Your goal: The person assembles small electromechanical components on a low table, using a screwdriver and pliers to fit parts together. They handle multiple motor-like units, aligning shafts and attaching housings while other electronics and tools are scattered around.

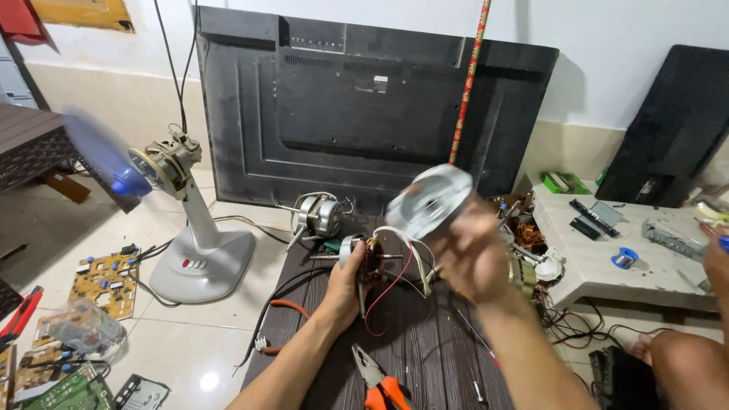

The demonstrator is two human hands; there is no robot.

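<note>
Closest to the person, orange-handled pliers [377, 383] lie flat on the dark board [440, 349], within easy reach of both arms. A little farther, the left hand [343, 285] is wrapped around the lower part of a small motor core [367, 262], and I think it grips this way to keep the core from rolling while the top is worked on. The core's thin shaft is its long line, and it lies flat and points left and right, with red and white wires [395, 285] hanging loose off the right side. The right hand [474, 254] is lifted above the board and is blurry (it looks like it is moving fast), with its fingers closed on a round silver motor cover [429, 201]. The cover is tipped up, so its flat face looks up and toward the left. Beyond the hands, another fan motor [317, 216] sits on the floor. Farther left stands a grey fan stand [199, 258] with blue blades [102, 156] spinning. At the very back, a big black television back [364, 106] leans on the wall.
</note>
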